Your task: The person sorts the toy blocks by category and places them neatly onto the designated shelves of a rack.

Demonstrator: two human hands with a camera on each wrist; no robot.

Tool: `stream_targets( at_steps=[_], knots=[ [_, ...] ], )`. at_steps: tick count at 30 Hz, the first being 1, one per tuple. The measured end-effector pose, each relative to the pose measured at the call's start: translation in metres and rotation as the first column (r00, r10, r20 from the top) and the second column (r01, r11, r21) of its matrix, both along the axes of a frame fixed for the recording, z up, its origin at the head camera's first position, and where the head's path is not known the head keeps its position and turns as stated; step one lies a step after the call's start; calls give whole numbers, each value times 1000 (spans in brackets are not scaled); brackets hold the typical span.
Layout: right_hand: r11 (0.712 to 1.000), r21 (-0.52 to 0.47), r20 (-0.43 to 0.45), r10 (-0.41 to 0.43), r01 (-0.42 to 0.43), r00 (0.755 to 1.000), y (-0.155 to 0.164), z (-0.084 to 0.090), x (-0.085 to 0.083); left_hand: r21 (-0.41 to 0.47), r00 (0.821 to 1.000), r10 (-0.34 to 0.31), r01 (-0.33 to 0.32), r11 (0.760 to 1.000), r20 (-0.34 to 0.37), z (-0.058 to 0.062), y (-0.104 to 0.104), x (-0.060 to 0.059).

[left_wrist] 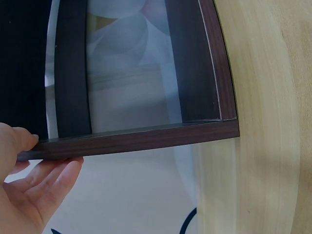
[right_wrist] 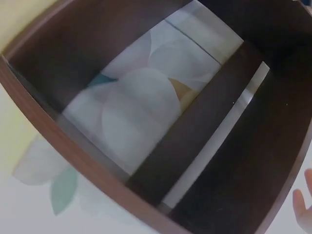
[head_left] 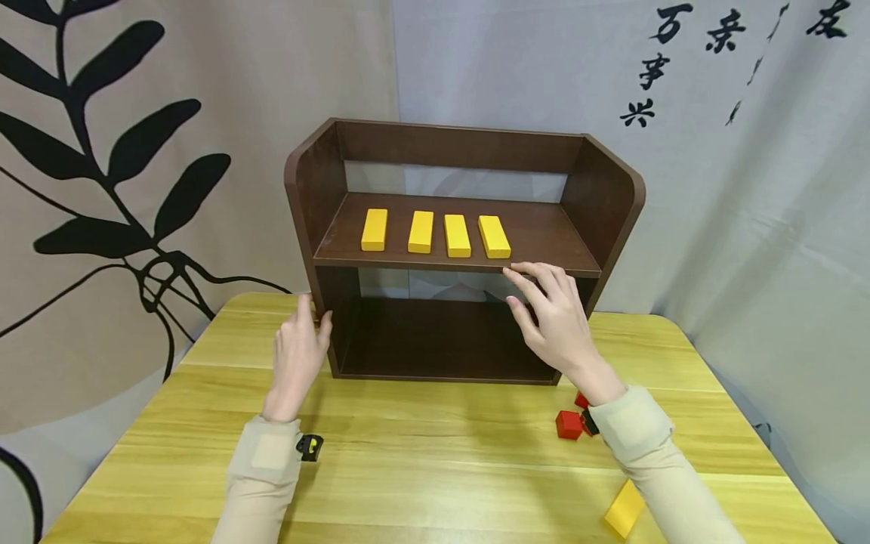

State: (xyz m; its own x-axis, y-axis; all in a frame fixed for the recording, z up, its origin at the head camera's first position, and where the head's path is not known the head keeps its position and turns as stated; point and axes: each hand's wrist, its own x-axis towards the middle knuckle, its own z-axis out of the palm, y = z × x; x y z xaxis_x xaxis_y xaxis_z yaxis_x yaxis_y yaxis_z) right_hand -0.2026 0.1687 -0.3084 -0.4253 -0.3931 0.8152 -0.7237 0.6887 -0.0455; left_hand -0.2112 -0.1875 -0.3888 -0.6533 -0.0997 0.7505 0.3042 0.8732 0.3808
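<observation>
Red blocks (head_left: pixel 569 424) lie on the table (head_left: pixel 435 453) beside the shelf (head_left: pixel 462 249).

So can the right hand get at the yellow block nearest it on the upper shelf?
Probably yes: the right hand touches the shelf's front edge just below that yellow block, with nothing between them.

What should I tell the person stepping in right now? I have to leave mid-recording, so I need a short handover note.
Left hand: open, fingers resting on the shelf unit's left side panel.
Right hand: open, fingertips at the front edge of the upper shelf, holding nothing.
Done: four yellow blocks lie in a row on the upper shelf.
Left: one yellow block and red blocks lie on the table near the right sleeve. The lower shelf looks empty.
</observation>
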Motion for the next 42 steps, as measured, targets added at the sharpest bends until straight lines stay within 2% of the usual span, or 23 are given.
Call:
stream_targets(
  at_steps=[4,9,15,18,21,23,25,27,29,30,32,34,37,38,42],
  knots=[
    [989,-60,77,136,-132,988,14,-8,6,1,1000,5,-5,1000,-2,-1,0,0],
    [968,-122,208,240,-218,948,33,-22,13,4,1000,8,-8,1000,1,-1,0,1],
    [971,-127,399,237,-203,886,66,-43,23,5,1000,3,-3,1000,13,-1,0,1],
    [979,-113,507,204,-170,837,86,-55,29,4,1000,1,-1,1000,21,-1,-1,1],
    [989,-80,630,145,-122,763,107,-69,35,7,1000,2,-3,1000,21,-1,-1,1],
    [993,-56,707,113,-104,699,120,-78,39,8,1000,4,-4,1000,19,-1,-2,1],
    [992,-55,762,116,-115,637,132,-88,42,7,1000,4,-5,1000,18,-2,-2,1],
    [985,-72,806,149,-154,572,144,-96,47,1,1000,3,-3,1000,20,-2,-2,0],
    [973,-111,846,199,-201,495,155,-101,52,-4,1000,0,0,1000,22,-2,-2,0],
    [963,-135,855,232,-234,463,160,-104,54,-5,1000,-2,2,1000,23,-2,-2,0],
    [942,-184,886,282,-281,367,168,-106,59,-7,1000,-4,5,1000,24,-1,-2,1],
    [921,-220,904,316,-320,287,176,-107,62,-8,1000,-5,5,1000,20,0,-2,1],
    [894,-258,917,346,-366,199,185,-108,65,-9,1000,-4,4,1000,14,0,-2,0],
    [885,-267,918,355,-382,180,187,-108,66,-9,1000,-3,3,1000,12,1,-2,0],
    [854,-282,918,373,-438,135,194,-111,70,-6,1000,0,0,1000,18,1,-2,0]
  ],
)
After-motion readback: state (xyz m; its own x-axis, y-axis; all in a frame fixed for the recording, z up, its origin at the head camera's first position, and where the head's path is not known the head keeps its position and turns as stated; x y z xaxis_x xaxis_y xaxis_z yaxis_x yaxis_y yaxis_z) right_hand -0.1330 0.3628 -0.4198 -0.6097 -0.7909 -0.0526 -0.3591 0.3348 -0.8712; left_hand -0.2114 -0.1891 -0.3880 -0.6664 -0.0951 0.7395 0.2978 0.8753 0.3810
